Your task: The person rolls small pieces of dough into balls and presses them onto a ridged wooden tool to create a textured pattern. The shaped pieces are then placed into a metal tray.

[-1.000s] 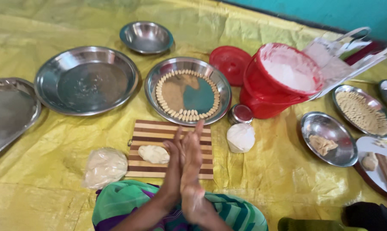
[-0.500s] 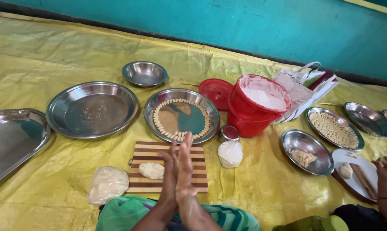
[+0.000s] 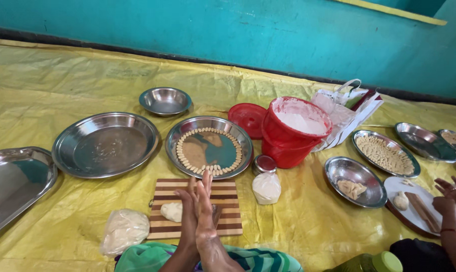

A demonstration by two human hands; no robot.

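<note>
dough, we judge, sits hidden between our palms: left hand and right hand press flat together, fingers straight and closed, above the striped board. a second lump lies on the board. it looks soft, light, easily deformed; we would cup it loosely underneath.

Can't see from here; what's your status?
Left hand and right hand pressed palm to palm over striped board. Contents hidden. Dough lump beside them.
</note>
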